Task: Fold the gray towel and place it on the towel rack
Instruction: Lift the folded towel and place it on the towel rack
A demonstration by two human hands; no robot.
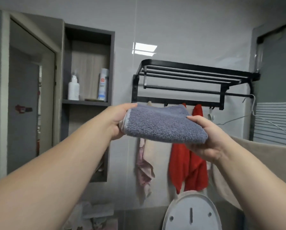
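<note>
Both grips hold the folded towel (163,124): I see my left hand (118,122) pinching its left edge and my right hand (208,138) cupping its right end from below. It hangs in the air, below and in front of the black rack (195,77) on the wall.

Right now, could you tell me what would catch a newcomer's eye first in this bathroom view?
First, the folded gray towel at centre, held up between the left hand and the right hand. Just above it, a black towel rack is mounted on the tiled wall, its top bars bare. Below, a bright red cloth hangs from the rack's hooks, beside a pale pink one.
</note>
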